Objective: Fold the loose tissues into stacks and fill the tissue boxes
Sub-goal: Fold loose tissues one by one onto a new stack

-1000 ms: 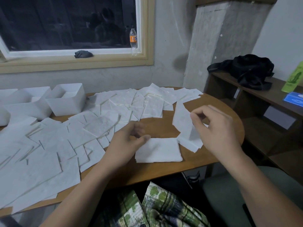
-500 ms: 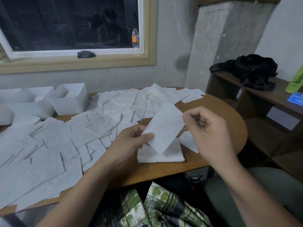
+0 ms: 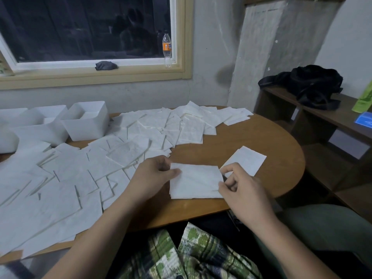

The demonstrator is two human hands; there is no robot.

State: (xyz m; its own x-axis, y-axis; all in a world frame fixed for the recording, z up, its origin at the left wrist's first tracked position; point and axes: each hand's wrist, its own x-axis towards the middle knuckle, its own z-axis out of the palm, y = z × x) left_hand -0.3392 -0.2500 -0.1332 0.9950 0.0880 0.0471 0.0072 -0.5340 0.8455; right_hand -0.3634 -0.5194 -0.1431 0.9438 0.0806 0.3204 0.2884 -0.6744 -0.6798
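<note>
A small stack of folded white tissues (image 3: pixel 194 181) lies near the front edge of the wooden table (image 3: pixel 251 141). My left hand (image 3: pixel 155 176) pinches the top tissue at the stack's left edge. My right hand (image 3: pixel 239 186) pinches the same tissue at its right edge. One loose tissue (image 3: pixel 244 160) lies just behind my right hand. Several loose tissues (image 3: pixel 80 168) cover the left and back of the table. White open tissue boxes (image 3: pixel 88 121) stand at the back left, the nearest with tissues inside.
A plastic bottle (image 3: pixel 167 49) and a dark cloth (image 3: pixel 105 65) sit on the window sill. A wooden shelf (image 3: pixel 330 117) at right carries a black bag (image 3: pixel 308 85). The table's rounded right edge is close to the shelf.
My right hand lifted a tissue from the right, both hands held it in the air, and now it lies flat on the stack. One tissue remains where the pile at right was.
</note>
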